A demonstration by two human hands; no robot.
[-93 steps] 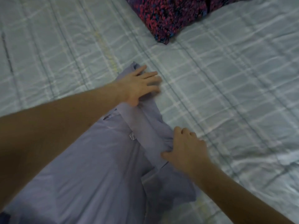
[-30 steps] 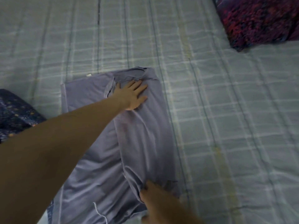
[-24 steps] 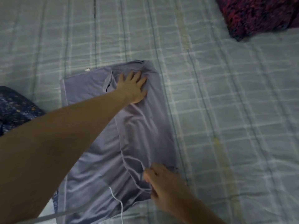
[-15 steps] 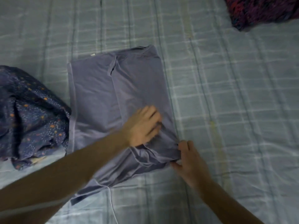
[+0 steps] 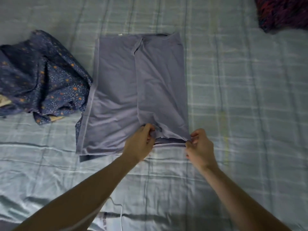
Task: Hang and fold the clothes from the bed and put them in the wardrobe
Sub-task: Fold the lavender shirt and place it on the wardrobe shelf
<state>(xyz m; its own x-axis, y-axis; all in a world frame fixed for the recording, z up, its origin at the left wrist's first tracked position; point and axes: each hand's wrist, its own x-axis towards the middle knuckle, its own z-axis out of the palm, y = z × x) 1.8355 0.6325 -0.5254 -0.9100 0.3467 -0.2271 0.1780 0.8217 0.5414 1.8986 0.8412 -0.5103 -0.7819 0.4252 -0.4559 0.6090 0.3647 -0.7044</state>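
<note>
Head view: smooth grey-lilac garment (image 5: 133, 90), folded to a rectangle, lies flat on pale checked bedsheet (image 5: 241, 97). Left hand (image 5: 140, 144) pinches its near hem at mid-width; right hand (image 5: 200, 145) pinches its near right corner. Left of garment: crumpled navy speckled cloth (image 5: 41, 74). Far right of garment: dark red-purple patterned fabric (image 5: 283, 12).

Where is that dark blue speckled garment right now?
In the head view, the dark blue speckled garment lies crumpled on the bed sheet at the far left, just left of the lavender garment being folded.
</note>
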